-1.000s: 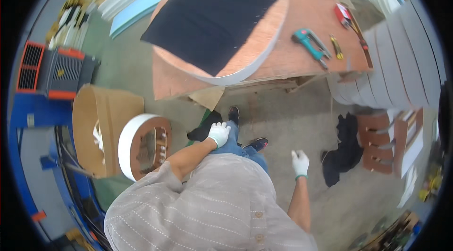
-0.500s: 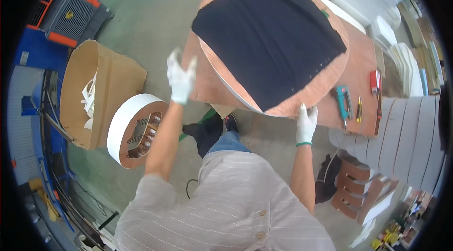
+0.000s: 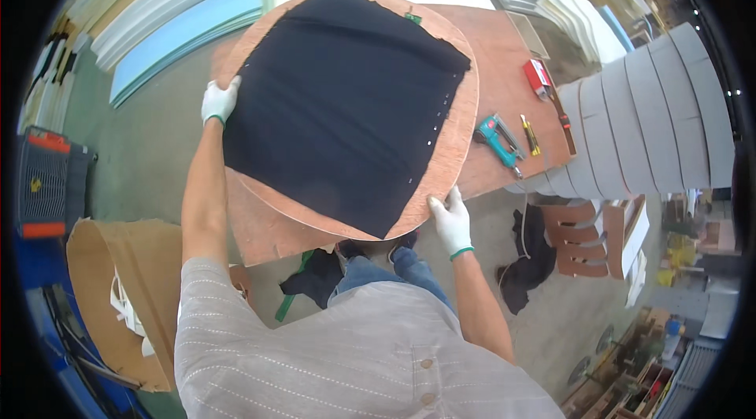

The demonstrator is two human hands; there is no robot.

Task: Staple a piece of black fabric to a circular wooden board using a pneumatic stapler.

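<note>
Grips the left rim of a round wooden panel [image 3: 458, 126] with the left hand [image 3: 220, 101], at the edge of the black cloth [image 3: 339, 112], and the lower-right rim, on bare wood, with the right hand [image 3: 452, 224]. Spaces the hands widely across the panel, presumably for balanced control of a broad, flat part. Holds the panel between both hands, over the bench [image 3: 500, 37], near rim overhanging beside the right hand, likely for finger clearance underneath; cannot tell flat contact from slight lift. Shows small bright marks [image 3: 429, 142] along the cloth edge beyond the right hand, possibly staples securing that side. Positions the teal staple gun [image 3: 498, 141], yellow knife [image 3: 530, 135] and red box [image 3: 538, 79] beyond and right of the right hand, apparently off the panel yet within reach.
</note>
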